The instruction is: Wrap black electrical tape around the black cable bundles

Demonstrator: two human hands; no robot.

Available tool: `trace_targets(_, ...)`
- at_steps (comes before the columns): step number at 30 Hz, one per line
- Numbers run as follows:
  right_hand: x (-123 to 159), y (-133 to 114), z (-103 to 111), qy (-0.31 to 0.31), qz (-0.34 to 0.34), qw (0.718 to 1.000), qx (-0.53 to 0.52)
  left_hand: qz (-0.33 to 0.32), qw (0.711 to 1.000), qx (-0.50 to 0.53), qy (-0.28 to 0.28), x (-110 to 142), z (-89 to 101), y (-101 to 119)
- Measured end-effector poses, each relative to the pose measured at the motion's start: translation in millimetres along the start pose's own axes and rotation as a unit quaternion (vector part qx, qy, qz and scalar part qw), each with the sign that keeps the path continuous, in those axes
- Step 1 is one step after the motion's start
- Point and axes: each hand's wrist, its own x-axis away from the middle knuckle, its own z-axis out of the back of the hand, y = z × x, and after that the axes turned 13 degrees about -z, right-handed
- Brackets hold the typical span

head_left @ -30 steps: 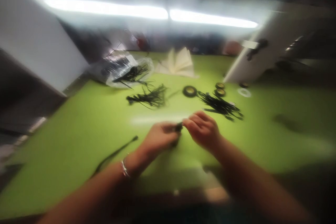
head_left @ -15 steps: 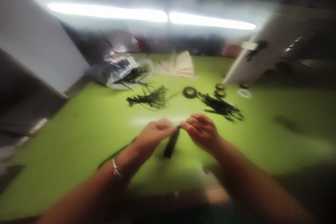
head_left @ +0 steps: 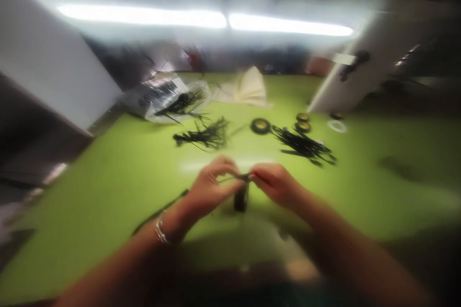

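Observation:
A thin black cable (head_left: 244, 177) runs level between my two hands, above the middle of the green table. My left hand (head_left: 212, 182) pinches its left part between thumb and fingertips, with a gap showing behind the pinch. At the right end, the closed fingers of my right hand (head_left: 275, 180) grip the same cable close to the left fingertips. Under the fingertips hangs a dark piece (head_left: 240, 199), which looks like a roll of black tape seen nearly edge-on; blur hides its detail. A black strip (head_left: 160, 212) lies on the table beside my left forearm, partly behind it.
Bundles of black cables lie ahead on the left (head_left: 203, 135) and right (head_left: 304, 144). Tape rolls (head_left: 260, 126) and a white ring (head_left: 337, 126) lie near the right bundle. Farther back are a plastic bag (head_left: 162, 98) and a cream cloth-like piece (head_left: 252, 87). White panels flank the table.
My left fingers have opened into a wider pinch, and the cable between my hands now shows level. The hanging dark piece has swung right and turned; my right hand has rotated, its knuckles lower.

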Motion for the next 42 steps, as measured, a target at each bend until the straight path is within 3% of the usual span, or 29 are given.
trace_targets(3, 0, -1, -1, -0.058, -0.058, 0.994, -0.070, 0.036, 0.998, 0.030, -0.030, -1, 1.1, 1)
trace_targets(5, 0, -3, -6, -0.064, -0.084, 0.990, -0.093, 0.029, 0.999, -0.012, -0.034, -1, 1.3, 2)
trace_targets(8, 2, -6, -14, -0.013, -0.069, 0.996, -0.055, 0.009, 0.996, -0.077, -0.043, 0, 3.0, 5)
trace_targets(12, 4, -10, -17, 0.077, 0.015, 0.994, 0.078, 0.049, 0.992, -0.070, -0.092, -1, 8.3, 7)
trace_targets(15, 2, -11, -15, 0.105, 0.051, 0.986, 0.118, 0.046, 0.992, -0.060, -0.100, -2, 11.9, 8)
trace_targets(22, 1, -12, -9, 0.128, 0.078, 0.969, 0.194, 0.037, 0.998, -0.023, -0.037, 0, 9.5, 10)
trace_targets(28, 2, -19, -9, 0.166, 0.109, 0.943, 0.268, -0.067, 0.992, -0.110, -0.008, 3, 6.1, 12)
trace_targets(31, 2, -21, -7, 0.174, 0.139, 0.929, 0.297, -0.089, 0.987, -0.136, -0.005, 3, 7.0, 14)
trace_targets(34, 3, -18, -3, 0.168, 0.176, 0.925, 0.292, -0.033, 0.994, -0.105, -0.025, 2, 9.1, 17)
trace_targets(39, 2, -11, 2, 0.176, 0.198, 0.927, 0.266, 0.132, 0.984, 0.097, -0.069, -1, 11.8, 17)
trace_targets(42, 0, -9, 0, 0.149, 0.170, 0.948, 0.224, 0.104, 0.992, 0.044, -0.056, -1, 9.9, 13)
